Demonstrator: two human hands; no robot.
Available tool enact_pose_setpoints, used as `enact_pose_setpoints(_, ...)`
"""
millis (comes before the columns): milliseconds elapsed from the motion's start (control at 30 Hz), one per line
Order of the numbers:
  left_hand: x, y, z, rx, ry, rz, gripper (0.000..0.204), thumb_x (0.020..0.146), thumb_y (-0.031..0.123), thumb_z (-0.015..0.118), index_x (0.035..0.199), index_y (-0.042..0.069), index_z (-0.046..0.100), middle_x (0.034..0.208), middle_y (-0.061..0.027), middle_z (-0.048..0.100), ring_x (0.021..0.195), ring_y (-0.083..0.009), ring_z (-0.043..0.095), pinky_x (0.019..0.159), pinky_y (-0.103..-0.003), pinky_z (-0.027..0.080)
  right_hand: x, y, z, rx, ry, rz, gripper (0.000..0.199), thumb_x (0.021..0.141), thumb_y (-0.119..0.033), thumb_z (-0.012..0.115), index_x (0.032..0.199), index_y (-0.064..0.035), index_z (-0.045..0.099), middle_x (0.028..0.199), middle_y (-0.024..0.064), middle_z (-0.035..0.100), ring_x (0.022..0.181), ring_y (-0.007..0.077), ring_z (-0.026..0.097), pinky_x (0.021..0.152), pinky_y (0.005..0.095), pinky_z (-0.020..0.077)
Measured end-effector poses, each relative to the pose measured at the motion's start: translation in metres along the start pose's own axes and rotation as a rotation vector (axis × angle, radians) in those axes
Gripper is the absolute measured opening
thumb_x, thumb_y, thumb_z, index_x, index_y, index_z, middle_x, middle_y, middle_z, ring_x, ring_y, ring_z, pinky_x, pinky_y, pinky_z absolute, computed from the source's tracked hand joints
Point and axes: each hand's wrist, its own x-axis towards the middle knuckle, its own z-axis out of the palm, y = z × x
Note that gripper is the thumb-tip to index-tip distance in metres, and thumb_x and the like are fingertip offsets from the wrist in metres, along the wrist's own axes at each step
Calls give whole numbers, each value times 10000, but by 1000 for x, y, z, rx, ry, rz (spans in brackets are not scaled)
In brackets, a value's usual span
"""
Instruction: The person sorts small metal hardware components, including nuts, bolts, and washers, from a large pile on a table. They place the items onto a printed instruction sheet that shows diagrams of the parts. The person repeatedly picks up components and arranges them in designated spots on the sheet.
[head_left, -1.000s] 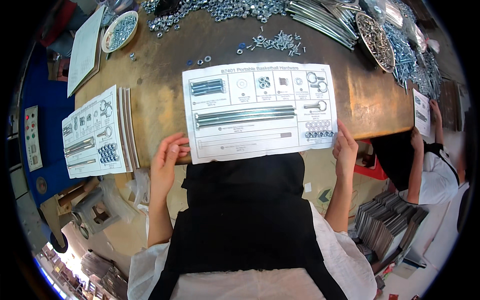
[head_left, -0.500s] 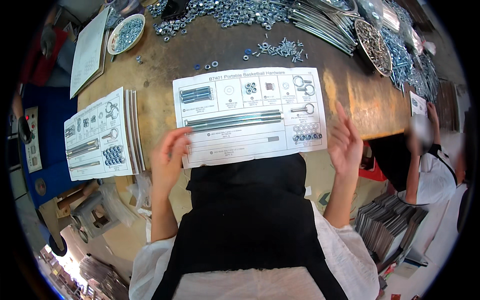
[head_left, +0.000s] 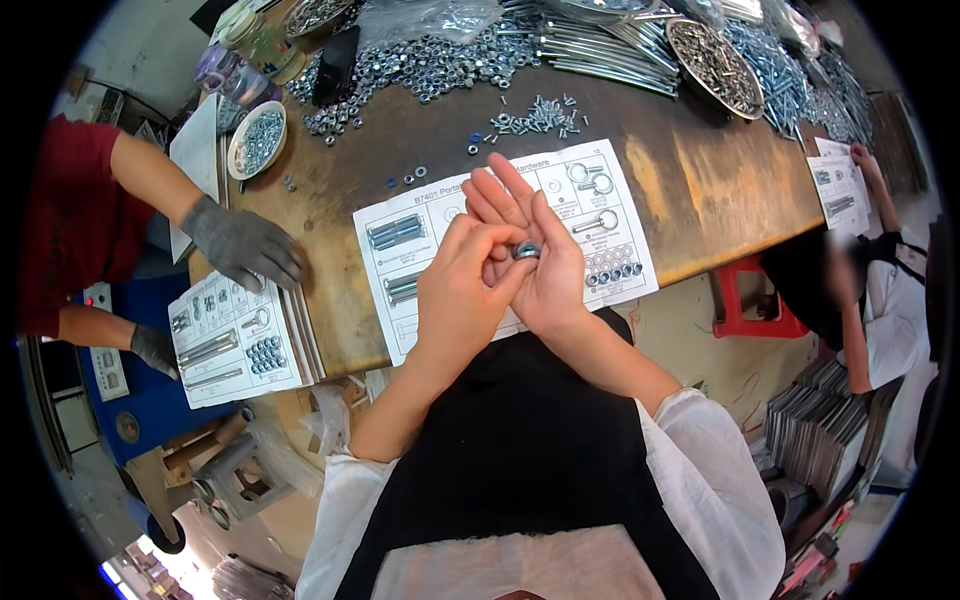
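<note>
Right in front of me, someone in a black apron (head_left: 510, 440) has both hands together over a printed sheet (head_left: 622, 228), which lies at the near edge of the table (head_left: 700, 190). The right hand (head_left: 552, 285) is turned palm up, its fingers stretched out flat and its thumb standing away from them. On that palm sits a small metal ring (head_left: 525, 249), perhaps more than one; it's too small to tell. The left hand (head_left: 460, 295) comes in from the side, its fingers curled with the tips drawn together at the ring; whether they grasp it or only touch it, I can't tell.

A few loose washers (head_left: 409, 179) lie just beyond the sheet, with a scatter of screws (head_left: 537, 117) farther up. Behind those spreads a big heap of nuts (head_left: 440, 70), with long bolts (head_left: 610, 62) piled to its right. A white bowl (head_left: 236, 165) of small parts stands over on the left.

On the left, a co-worker in a red sleeve (head_left: 80, 180) has one grey-gloved hand (head_left: 245, 245) at the top of a stack of boards (head_left: 235, 345) and the other glove (head_left: 153, 350) by its left side. Off to the right, another person's hand (head_left: 868, 165) touches a similar paper (head_left: 840, 192), near a red stool (head_left: 730, 310).
</note>
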Motion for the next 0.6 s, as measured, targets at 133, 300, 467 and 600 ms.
enact_pose_setpoints(133,-4,3,-5,-89,-45,-75,274,731,35,819,970,68,689,834,-2,545,663,-95,504,586,-236,408,-2,0,2,43,-26,-33,557,1103,-370,263,1557,-51,309,1534,165,435,1441,278,393,1191,403,321)
enact_pose_setpoints(300,-3,7,-7,-81,-77,-62,238,731,56,833,932,60,705,839,-1,548,646,-92,477,564,-247,388,-5,-7,0,-134,-104,-82,569,1095,-404,290,1504,-19,382,1486,198,481,1415,304,434,1171,416,347)
enact_pose_setpoints(467,9,15,-53,-146,-241,74,247,706,69,851,936,82,763,784,12,542,605,-77,451,535,-244,358,-10,-63,-22,-753,-463,265,369,1000,-194,628,1304,14,608,1198,137,682,1113,170,651,951,314,526)
enact_pose_setpoints(600,14,16,-72,-207,-583,17,220,667,59,861,872,84,785,791,12,542,675,-74,474,565,-222,336,-34,-79,1,-747,-367,523,303,815,21,795,1107,35,719,936,71,745,872,99,700,794,225,560)
